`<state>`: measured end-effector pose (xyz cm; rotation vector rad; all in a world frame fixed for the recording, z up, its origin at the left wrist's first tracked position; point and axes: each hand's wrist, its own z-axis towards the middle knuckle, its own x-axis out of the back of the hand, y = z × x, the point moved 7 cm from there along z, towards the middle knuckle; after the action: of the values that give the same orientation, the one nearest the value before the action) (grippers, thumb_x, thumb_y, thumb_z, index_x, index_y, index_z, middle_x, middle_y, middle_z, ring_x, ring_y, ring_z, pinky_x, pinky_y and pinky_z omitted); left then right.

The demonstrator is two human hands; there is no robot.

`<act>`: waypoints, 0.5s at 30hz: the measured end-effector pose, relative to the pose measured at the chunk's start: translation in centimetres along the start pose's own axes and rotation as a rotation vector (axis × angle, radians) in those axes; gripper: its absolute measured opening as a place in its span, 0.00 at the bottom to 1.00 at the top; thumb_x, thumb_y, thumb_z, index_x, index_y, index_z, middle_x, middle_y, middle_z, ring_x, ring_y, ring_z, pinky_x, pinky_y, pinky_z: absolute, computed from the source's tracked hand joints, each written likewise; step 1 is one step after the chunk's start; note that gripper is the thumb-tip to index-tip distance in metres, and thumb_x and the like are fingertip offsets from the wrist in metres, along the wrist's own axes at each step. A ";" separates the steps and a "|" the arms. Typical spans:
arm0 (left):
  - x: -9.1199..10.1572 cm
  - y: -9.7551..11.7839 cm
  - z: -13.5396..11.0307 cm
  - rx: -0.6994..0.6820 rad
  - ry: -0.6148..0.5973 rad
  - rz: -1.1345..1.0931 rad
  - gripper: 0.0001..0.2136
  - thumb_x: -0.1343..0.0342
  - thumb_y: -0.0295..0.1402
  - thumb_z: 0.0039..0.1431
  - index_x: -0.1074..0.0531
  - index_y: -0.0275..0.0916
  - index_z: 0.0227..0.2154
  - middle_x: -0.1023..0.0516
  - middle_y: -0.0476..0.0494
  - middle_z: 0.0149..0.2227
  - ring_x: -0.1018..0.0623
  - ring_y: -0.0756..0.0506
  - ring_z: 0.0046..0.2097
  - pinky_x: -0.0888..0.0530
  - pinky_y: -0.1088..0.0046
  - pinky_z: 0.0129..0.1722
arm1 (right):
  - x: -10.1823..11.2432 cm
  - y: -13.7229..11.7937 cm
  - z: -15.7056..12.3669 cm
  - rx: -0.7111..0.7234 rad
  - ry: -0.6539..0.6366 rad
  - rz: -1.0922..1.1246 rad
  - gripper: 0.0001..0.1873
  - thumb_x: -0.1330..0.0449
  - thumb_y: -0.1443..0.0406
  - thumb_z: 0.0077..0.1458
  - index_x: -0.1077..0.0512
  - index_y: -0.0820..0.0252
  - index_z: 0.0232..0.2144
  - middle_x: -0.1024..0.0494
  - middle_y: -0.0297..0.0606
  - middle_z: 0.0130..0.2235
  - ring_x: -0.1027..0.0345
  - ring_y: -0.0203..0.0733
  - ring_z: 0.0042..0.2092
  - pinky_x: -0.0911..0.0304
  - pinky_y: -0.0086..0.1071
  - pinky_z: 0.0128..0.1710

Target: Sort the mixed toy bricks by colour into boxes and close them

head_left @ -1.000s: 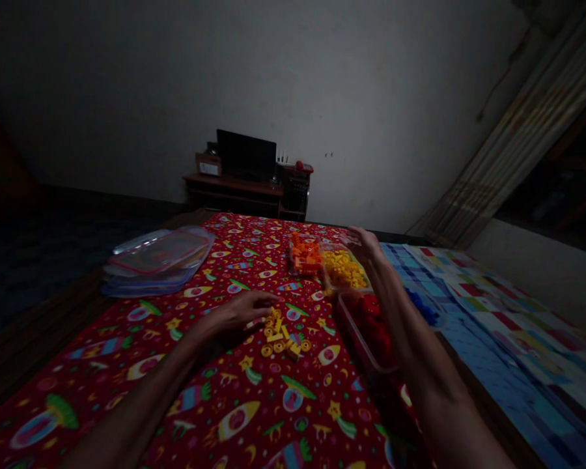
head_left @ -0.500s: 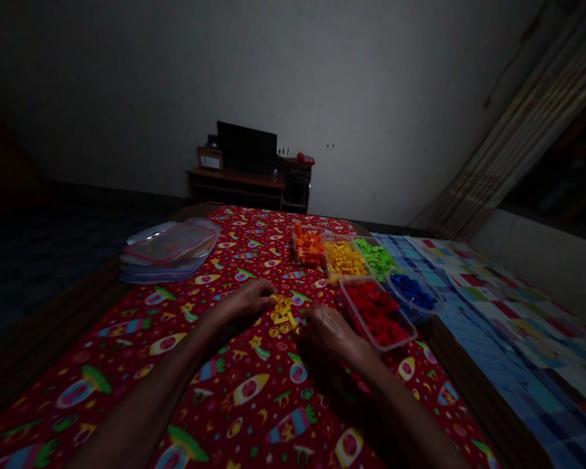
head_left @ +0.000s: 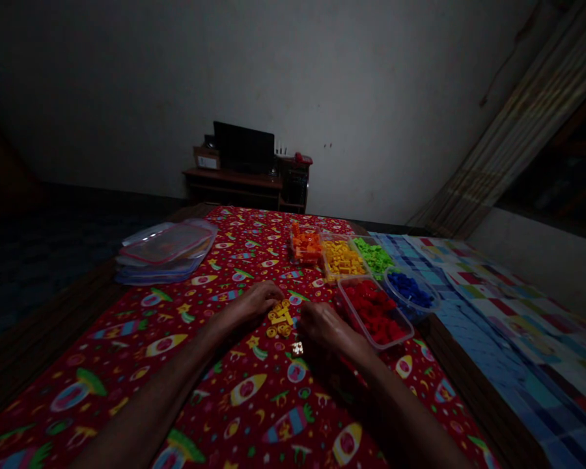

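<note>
Several small yellow toy building pieces (head_left: 280,318), some of them round, lie bunched on the red patterned cloth between my hands. At their upper left edge is my left hand (head_left: 258,301), its fingers bent and drawn together; what the fingertips hold, if anything, is hidden. My right hand (head_left: 325,326) is curled just right of the bunch, beside the container of red pieces. Its fingertips are closed and their contents cannot be seen. A small, pale, shiny square piece (head_left: 297,349) rests on the cloth just below the right hand, apart from the yellow ones.
Clear containers hold orange (head_left: 306,246), yellow (head_left: 342,258), green (head_left: 372,256), blue (head_left: 409,290) and red pieces (head_left: 375,309) at the right. Stacked lids (head_left: 166,253) lie at the left. Beyond the table is a desk with a monitor (head_left: 244,147).
The pale square piece now shows on the cloth below my right hand, which has moved slightly up from it. My left hand remains by the yellow pieces. The view has shifted slightly.
</note>
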<state>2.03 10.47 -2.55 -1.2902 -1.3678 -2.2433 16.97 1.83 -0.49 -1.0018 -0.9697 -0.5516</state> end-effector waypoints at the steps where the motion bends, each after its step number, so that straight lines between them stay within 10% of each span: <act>1: 0.2 0.0 0.0 0.023 0.014 0.019 0.11 0.49 0.31 0.48 0.23 0.41 0.31 0.21 0.44 0.36 0.24 0.44 0.40 0.29 0.70 0.43 | 0.3 0.1 0.7 -0.028 0.030 -0.003 0.06 0.47 0.73 0.53 0.31 0.63 0.30 0.31 0.34 0.27 0.44 0.33 0.28 0.51 0.26 0.28; 11: 1.8 -0.7 -0.2 0.159 0.042 0.029 0.19 0.49 0.39 0.48 0.25 0.36 0.40 0.21 0.45 0.28 0.24 0.44 0.31 0.29 0.71 0.32 | -1.3 -1.2 6.2 0.078 -0.092 0.053 0.06 0.45 0.73 0.51 0.28 0.64 0.26 0.29 0.36 0.26 0.39 0.34 0.30 0.47 0.27 0.32; 15: 2.2 -0.4 -0.2 0.197 0.092 -0.085 0.20 0.50 0.41 0.49 0.26 0.36 0.42 0.21 0.46 0.28 0.23 0.44 0.30 0.29 0.71 0.30 | -1.5 0.6 6.8 -0.114 0.028 0.339 0.04 0.45 0.70 0.49 0.31 0.64 0.24 0.30 0.34 0.25 0.38 0.35 0.28 0.45 0.27 0.30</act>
<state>0.38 11.10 -1.14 -1.0706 -1.5907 -2.1283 13.90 8.10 -0.72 -1.2273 -0.7284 -0.3392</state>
